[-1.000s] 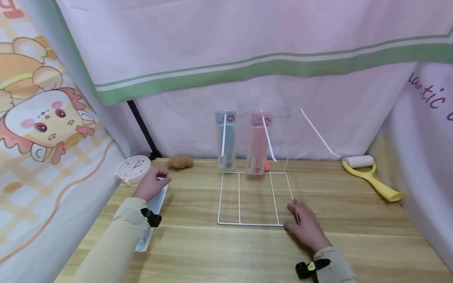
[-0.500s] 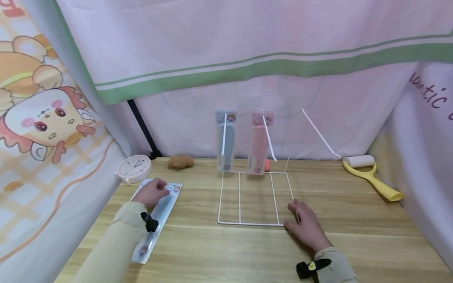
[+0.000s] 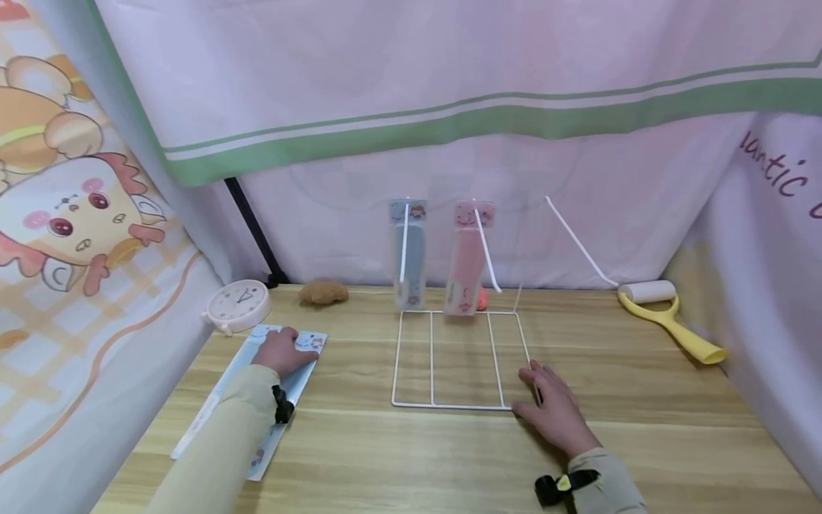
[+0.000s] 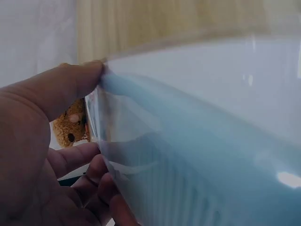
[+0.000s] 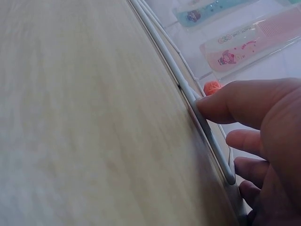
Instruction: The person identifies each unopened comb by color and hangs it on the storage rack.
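My left hand (image 3: 285, 353) pinches the edge of a packaged blue comb (image 4: 197, 141) between thumb and fingers at the left of the table. A second blue pack (image 3: 205, 414) lies beside it, partly hidden by my forearm. My right hand (image 3: 554, 410) grips the front right corner of a white wire display rack (image 3: 449, 407), its thumb (image 5: 218, 106) against the wire. From the rack's hooks hang a packaged blue comb (image 3: 417, 264) and a packaged pink comb (image 3: 464, 285). The right-hand hook (image 3: 579, 244) carries nothing.
A pink clock (image 3: 237, 307) and a brown plush toy (image 3: 323, 292) sit at the back left. A yellow-handled lint roller (image 3: 683, 334) lies at the back right. Behind the rack shows a small coral object (image 3: 482, 298). Cloth curtains enclose the wooden table (image 3: 359, 457).
My left hand has drawn one blue comb pack sideways to the right, uncovering the other pack, and has turned over it. My right hand stays on the rack.
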Demonstrator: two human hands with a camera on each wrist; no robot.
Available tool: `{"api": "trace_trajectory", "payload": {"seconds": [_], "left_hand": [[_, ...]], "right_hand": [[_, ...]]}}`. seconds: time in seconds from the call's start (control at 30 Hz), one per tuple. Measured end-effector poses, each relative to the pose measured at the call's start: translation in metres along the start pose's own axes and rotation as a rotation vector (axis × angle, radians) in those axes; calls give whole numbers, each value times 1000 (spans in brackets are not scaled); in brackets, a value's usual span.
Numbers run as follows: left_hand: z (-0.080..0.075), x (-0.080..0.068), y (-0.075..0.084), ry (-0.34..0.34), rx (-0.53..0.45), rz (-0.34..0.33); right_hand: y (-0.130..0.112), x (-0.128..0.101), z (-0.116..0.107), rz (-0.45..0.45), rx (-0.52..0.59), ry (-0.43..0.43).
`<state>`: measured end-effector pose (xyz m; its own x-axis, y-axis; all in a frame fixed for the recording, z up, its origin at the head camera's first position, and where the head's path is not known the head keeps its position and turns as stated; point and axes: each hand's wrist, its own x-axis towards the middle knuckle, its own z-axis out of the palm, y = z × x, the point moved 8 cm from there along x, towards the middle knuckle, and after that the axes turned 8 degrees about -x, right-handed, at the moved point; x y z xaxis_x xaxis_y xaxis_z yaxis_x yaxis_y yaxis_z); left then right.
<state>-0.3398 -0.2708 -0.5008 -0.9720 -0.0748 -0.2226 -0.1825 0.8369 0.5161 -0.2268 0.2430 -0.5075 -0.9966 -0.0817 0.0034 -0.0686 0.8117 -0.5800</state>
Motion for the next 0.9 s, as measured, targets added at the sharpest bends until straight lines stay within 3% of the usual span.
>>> {"api": "trace_trajectory", "payload": {"seconds": [0.13, 0.3, 0.5, 0.7, 0.9], "left_hand": [[-1, 3, 0, -28, -31, -24], [-2, 6, -2, -63, -121, -2], [-14, 2, -4, -16, -260, 86], [-26, -14, 0, 57, -342, 142], [-30, -35, 25, 54, -550, 149]], "right_hand": [[-1, 0, -2, -11, 6, 17], [-1, -1, -3, -28, 8, 35], [-2, -1, -1, -25, 13, 28], [-2, 0, 0, -27, 12, 29], [1, 0, 0, -22, 16, 31]]}}
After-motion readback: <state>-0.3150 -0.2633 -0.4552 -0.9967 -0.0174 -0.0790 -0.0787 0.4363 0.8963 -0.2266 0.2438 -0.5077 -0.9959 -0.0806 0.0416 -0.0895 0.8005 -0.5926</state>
